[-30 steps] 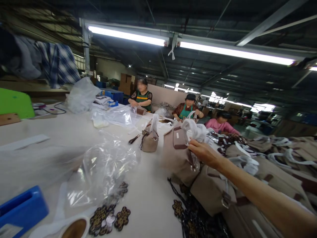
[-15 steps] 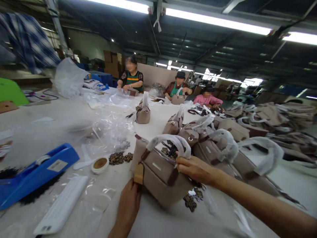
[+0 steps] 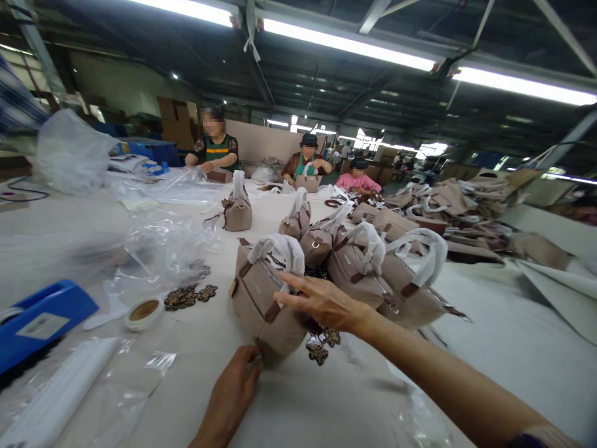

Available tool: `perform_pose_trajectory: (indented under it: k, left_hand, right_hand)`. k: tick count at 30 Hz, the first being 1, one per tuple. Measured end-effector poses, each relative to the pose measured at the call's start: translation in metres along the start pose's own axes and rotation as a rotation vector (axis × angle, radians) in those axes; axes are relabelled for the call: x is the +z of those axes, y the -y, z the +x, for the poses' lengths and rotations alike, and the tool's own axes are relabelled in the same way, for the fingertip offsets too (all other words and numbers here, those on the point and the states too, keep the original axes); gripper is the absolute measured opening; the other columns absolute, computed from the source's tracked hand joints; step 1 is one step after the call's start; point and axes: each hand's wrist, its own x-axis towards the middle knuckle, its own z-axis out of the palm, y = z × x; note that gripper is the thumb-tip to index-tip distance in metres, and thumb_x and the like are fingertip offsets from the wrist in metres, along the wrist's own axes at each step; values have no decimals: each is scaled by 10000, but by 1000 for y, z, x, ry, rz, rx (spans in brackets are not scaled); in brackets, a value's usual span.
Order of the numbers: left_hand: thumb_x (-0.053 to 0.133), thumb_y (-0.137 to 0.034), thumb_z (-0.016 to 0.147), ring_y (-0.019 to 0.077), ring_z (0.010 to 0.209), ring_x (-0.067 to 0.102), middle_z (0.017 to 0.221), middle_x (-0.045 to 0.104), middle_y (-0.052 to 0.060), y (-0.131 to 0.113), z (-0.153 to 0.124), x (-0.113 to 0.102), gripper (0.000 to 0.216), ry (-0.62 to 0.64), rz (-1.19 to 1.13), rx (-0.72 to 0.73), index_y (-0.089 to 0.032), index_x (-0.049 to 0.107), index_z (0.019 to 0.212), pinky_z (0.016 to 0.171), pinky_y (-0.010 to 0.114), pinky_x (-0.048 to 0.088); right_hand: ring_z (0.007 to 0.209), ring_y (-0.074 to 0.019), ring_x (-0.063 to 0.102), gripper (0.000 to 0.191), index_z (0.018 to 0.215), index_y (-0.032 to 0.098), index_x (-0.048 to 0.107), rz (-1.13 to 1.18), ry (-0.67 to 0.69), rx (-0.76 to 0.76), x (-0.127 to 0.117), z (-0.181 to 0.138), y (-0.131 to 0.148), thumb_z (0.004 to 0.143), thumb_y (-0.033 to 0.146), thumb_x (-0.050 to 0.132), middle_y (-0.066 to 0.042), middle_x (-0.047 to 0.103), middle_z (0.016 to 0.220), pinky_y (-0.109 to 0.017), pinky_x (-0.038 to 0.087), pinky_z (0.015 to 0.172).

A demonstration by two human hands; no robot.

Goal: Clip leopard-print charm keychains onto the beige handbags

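A taupe handbag (image 3: 254, 302) with brown trim stands slightly tilted on the table in front of me, its handles (image 3: 280, 246) wrapped in white film. At its lower front corner, my left hand (image 3: 231, 389) has bent fingers closed against the base. My right hand (image 3: 321, 302) reaches across from the right, fingers stretched out and apart over the bag's upper front, by the foot of a handle. Part of that side is hidden behind it. Leopard-print flower charms (image 3: 318, 350) hang or lie beside the bag's right side; which, I cannot tell.
More wrapped-handle handbags (image 3: 359, 264) crowd the right side. Another handbag (image 3: 239, 211) stands farther back. Leftward are a blue tape dispenser (image 3: 51, 317), a tape roll (image 3: 143, 313), loose flower charms (image 3: 181, 297) and clear plastic bags (image 3: 153, 249). Several co-workers (image 3: 308, 162) sit across the table.
My view has turned right. My right hand has loosened from the bag's handle, its fingers now extended. My left hand has gone from the side tag to the bag's lower corner.
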Motion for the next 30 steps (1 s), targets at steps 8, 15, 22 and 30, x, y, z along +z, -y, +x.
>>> perform_pose_trajectory:
  k: [8,15,22,30]
  left_hand:
    - [476,-355,785,250,909,672,957,682,90,-18,18,37,230,-20,-73,-7,-192,565,921,790,375,535]
    - [489,-308,787,241,867,667,903,663,71,-22,26,51,180,-21,-95,40,-191,538,916,772,374,528]
    - [503,-365,828,219,860,657,915,671,50,-4,11,48,217,-7,-140,37,-208,578,958,806,353,531]
    - [465,-356,865,192,787,635,910,659,48,-7,-10,54,207,89,-124,94,-219,597,947,749,314,527]
  right_hand:
    - [1377,-193,356,582,1416,243,419,175,-329,230,26,3,9,882,13,379,-89,318,1536,-394,385,1105]
    - [1241,-174,516,484,1260,269,568,325,-424,381,25,-13,6,861,40,421,-12,660,1225,-513,252,1149]
    - [992,-208,672,196,1011,227,679,522,-759,827,13,-45,17,887,259,531,-39,737,993,-390,491,949]
    - [797,-258,655,154,809,211,684,253,-146,1330,79,-155,14,796,341,601,-76,715,841,-355,474,739]
